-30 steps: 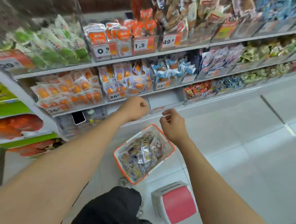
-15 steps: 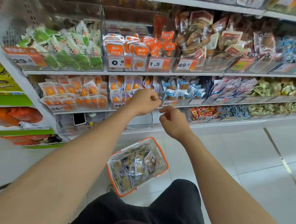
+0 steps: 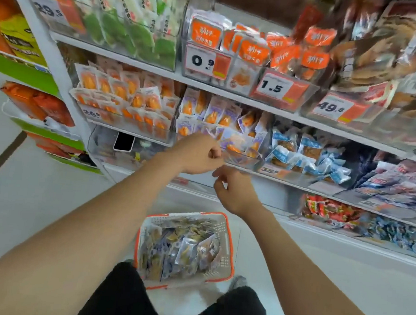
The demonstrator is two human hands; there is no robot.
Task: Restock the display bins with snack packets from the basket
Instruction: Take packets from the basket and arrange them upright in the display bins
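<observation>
Many snack packets (image 3: pixel 183 254) fill basket (image 3: pixel 226 244) (orange-rimmed), purple packets (image 3: pixel 220 111) crowd clear bin (image 3: pixel 241 159)

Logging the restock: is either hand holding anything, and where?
Nothing visibly held: left hand curls beside the clear bin; right hand loosely curled below it.

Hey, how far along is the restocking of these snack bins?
Done: the purple-packet bin holds packets but seems to have room at its front. In hand: the left hand and right hand are at that bin's front, fingers curled; no packet plainly shows in either. Left: the basket on the floor is heaped with packets, so most remains.
</observation>
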